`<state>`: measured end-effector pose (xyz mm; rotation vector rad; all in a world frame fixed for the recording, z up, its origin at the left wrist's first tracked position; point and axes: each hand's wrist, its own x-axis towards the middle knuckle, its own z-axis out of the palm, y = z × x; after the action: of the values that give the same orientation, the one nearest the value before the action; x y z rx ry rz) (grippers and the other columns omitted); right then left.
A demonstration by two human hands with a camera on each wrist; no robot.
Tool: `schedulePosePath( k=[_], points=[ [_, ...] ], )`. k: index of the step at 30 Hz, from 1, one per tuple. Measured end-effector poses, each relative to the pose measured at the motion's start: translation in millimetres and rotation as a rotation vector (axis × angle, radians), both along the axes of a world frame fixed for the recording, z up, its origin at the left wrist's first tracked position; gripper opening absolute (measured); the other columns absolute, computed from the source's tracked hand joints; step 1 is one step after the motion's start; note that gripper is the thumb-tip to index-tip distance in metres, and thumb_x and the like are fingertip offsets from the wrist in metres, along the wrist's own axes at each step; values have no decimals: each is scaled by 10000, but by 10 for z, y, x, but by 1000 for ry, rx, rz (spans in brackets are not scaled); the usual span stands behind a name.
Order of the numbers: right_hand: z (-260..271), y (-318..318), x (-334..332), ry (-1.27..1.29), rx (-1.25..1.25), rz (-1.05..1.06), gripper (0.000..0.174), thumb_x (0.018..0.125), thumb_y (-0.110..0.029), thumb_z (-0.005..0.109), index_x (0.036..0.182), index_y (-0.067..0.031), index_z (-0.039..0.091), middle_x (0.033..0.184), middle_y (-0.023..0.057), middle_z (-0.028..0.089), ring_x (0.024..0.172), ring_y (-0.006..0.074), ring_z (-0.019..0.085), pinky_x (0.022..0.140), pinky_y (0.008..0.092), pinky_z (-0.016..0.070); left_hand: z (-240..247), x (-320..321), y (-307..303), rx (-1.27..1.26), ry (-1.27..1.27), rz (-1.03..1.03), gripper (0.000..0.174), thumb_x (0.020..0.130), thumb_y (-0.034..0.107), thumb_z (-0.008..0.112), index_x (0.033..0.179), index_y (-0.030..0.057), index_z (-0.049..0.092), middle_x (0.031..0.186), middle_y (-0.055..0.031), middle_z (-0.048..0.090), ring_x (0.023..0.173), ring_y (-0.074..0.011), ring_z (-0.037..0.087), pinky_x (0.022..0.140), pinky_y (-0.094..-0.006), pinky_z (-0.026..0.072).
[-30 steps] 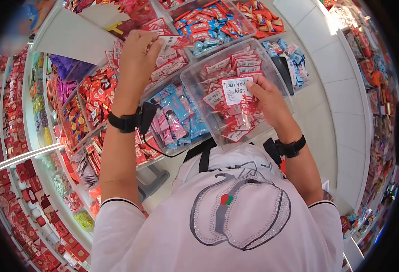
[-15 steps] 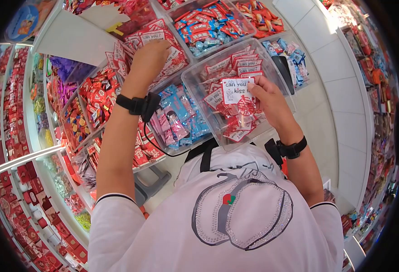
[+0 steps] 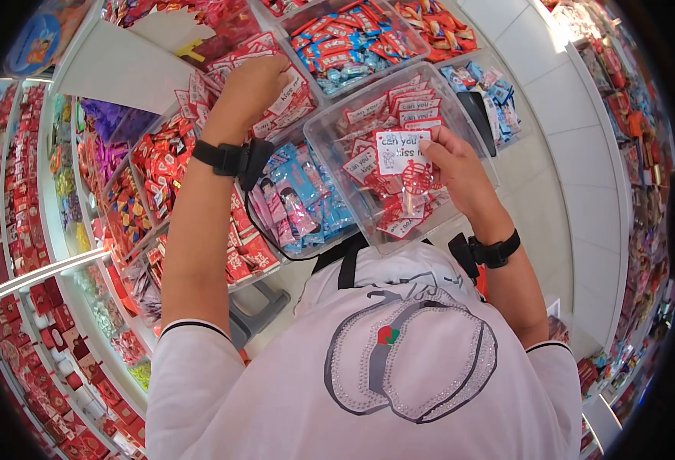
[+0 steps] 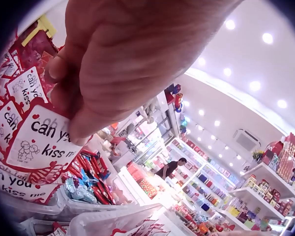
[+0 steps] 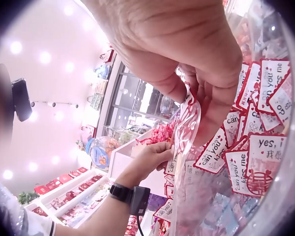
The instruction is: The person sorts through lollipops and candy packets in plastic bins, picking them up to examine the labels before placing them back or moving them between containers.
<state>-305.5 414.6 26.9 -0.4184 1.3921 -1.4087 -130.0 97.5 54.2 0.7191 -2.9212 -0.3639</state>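
In the head view my right hand (image 3: 460, 165) pinches a white, red-edged candy packet (image 3: 399, 153) printed "can you kiss me". It is held above a clear plastic bin (image 3: 326, 146) of similar packets. My left hand (image 3: 249, 92) reaches over another bin at the upper left, filled with the same kind. The left wrist view shows the thumb of this hand on the front of one printed packet (image 4: 39, 140), fingers curled behind its edge. Seen from the right wrist, the right thumb and fingers grip the packet's crinkled clear wrapper (image 5: 188, 125).
A bin of blue and pink packets (image 3: 295, 192) stands near my waist. Behind are red and blue wrapped sweets (image 3: 337, 46). A white panel (image 3: 126, 69) juts in beside the left arm. Stocked shelves (image 3: 27, 192) line the left; a cable hangs from the left wrist.
My left hand has shifted slightly right and turned palm-down over its bin; a packet raised at its fingers a second ago is hidden there now. The right hand has barely moved, still holding its packet.
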Motion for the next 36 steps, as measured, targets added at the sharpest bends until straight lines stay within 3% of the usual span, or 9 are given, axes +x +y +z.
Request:
schedulePosePath(
  k=[16,27,31,34,36],
  points=[
    [46,4,-5,1,5,18,186,1019,-200,591,1134,-56,613,976,-4,675,820,30,633,685,200,517,-105,30,48,-23,21,-69,217,933,249,660,938,34,625,850,-199,659,864,-414,650,730,-501,496],
    [61,10,32,-15,2,31,160,1022,-197,593,1116,-69,614,1002,-6,667,858,36,630,704,218,517,-397,40,113,-68,-159,-8,204,924,263,652,969,65,658,916,-179,692,938,-386,675,798,-505,521],
    [28,8,27,-11,-3,24,132,1010,-186,612,1086,-78,608,979,-17,666,820,17,600,646,200,468,-396,51,130,-58,-132,-9,222,926,276,663,978,59,663,935,-164,695,948,-377,673,797,-487,525],
    [62,-8,39,-3,-5,12,128,1002,-186,626,1076,-84,606,952,-26,662,788,2,572,605,191,423,-218,62,311,-54,69,98,238,932,280,671,976,46,658,946,-158,690,937,-376,667,786,-468,523],
    [104,-23,56,5,-10,1,130,997,-190,631,1075,-90,607,930,-34,656,766,-6,554,582,186,393,-13,32,422,117,141,57,233,954,248,666,1036,31,678,984,-126,698,895,-295,678,778,-405,523]
  ],
)
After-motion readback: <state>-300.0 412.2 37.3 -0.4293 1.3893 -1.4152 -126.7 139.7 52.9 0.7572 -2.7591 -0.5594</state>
